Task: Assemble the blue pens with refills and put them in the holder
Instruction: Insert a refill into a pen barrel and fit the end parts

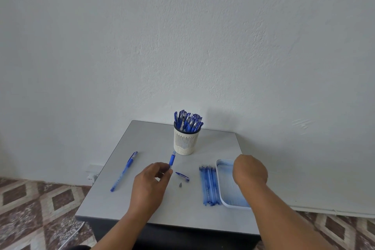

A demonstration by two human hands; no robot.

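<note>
My left hand (pixel 151 183) pinches a blue pen barrel (pixel 172 159) by its lower end, the barrel pointing up toward the holder. The cream slotted holder (pixel 185 142) stands at the back of the table, packed with several capped blue pens. My right hand (pixel 250 169) hovers over the white tray (pixel 222 186), knuckles toward me; its fingers are hidden, so any grip is unseen. A row of several blue refills (pixel 210 185) lies just left of the tray. A blue pen cap (pixel 182 176) and a small grey tip (pixel 180 184) lie between my hands. A whole blue pen (pixel 124 171) lies at the left.
The small grey table (pixel 121 205) stands against a white wall, its edges close on all sides. Patterned floor tiles show below at left and right. A wall socket and a white cable sit low at the left.
</note>
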